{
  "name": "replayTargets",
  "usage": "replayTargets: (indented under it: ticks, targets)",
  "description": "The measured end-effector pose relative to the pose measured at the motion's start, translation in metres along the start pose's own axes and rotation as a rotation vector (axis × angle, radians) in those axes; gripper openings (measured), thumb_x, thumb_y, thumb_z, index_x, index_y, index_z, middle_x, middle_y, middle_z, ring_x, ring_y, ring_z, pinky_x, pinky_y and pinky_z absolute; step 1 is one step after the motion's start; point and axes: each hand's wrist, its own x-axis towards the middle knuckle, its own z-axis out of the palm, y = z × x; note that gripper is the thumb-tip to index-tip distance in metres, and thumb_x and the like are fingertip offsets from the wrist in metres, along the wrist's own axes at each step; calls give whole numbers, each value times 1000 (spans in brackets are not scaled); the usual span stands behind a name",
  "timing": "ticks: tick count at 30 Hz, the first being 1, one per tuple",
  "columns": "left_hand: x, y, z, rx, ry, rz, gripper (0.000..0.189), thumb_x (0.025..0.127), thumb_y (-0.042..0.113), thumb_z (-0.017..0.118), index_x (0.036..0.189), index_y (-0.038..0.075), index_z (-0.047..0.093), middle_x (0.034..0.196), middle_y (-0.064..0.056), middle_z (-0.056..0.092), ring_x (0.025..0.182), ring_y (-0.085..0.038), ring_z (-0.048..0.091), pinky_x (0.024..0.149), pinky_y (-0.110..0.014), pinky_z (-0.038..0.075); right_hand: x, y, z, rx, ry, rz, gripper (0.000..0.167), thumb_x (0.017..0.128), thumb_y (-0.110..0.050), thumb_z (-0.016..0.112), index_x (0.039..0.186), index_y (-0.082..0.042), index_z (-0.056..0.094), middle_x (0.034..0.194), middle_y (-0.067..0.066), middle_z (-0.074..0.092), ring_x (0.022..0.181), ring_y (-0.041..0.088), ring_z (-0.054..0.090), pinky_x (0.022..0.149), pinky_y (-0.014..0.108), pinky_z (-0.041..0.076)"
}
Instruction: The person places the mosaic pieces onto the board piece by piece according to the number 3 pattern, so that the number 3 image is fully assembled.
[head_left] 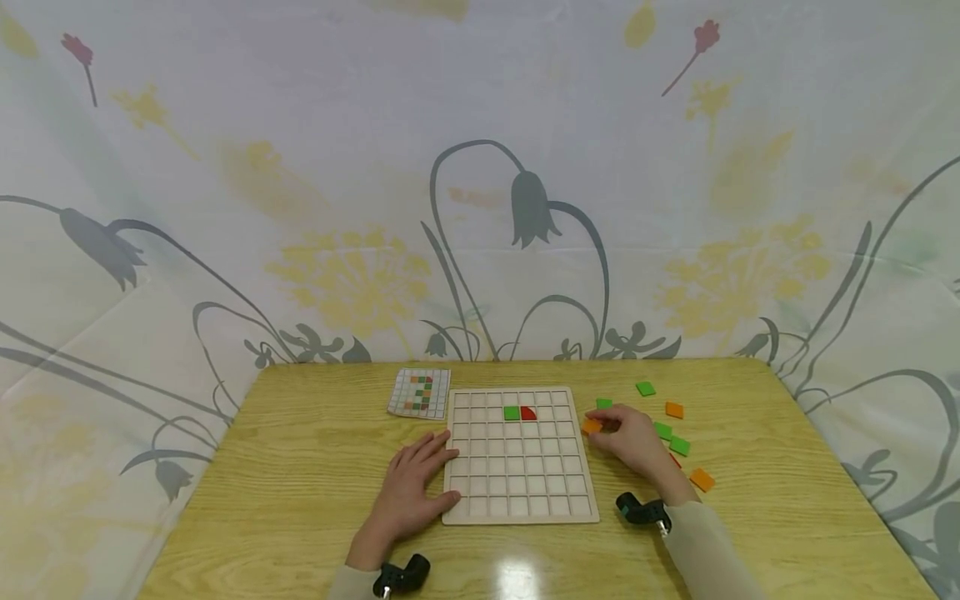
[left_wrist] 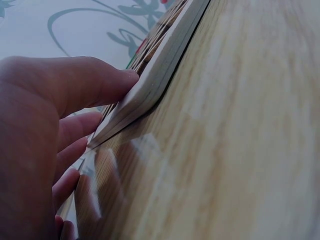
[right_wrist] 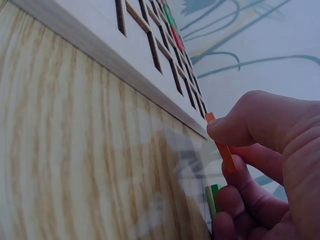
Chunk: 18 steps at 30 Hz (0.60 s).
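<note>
A wooden grid board (head_left: 522,514) lies flat on the table, with a green square tile (head_left: 512,413) and a red quarter-round tile (head_left: 528,412) in cells of an upper row. My right hand (head_left: 628,442) pinches an orange square tile (head_left: 592,426) between thumb and fingers, just off the board's right edge. In the right wrist view the orange tile (right_wrist: 220,143) is tilted above the table. My left hand (head_left: 411,492) rests at the board's left edge, fingers spread, the thumb (left_wrist: 107,82) touching the rim in the left wrist view.
A pattern card (head_left: 420,393) with a printed grid lies behind the left hand. Loose tiles lie scattered to the right, among them a green one (head_left: 646,388), an orange one (head_left: 674,409) and another orange one (head_left: 702,479). A flowered cloth (head_left: 480,250) hangs behind the table.
</note>
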Motion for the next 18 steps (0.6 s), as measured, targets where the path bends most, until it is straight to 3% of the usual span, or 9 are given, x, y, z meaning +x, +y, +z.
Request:
replayTargets:
  ticks: [10, 18]
  targets:
    - [1, -1, -1, 9, -36, -24, 56, 88, 41, 69, 139, 19, 60, 158, 0, 38, 146, -29, 29, 111, -65, 22, 9, -12, 6, -1, -2, -51, 32, 84, -13, 77, 115, -5, 75, 109, 9, 66, 95, 24, 62, 83, 39, 52]
    - [0, -2, -1, 11, -49, -35, 57, 88, 42, 68, 140, 20, 60, 158, 1, 37, 146, -28, 28, 111, -64, 21, 20, -27, 20, 31, -26, -120, 30, 83, -10, 77, 112, -3, 76, 103, 6, 67, 86, 19, 58, 76, 34, 51]
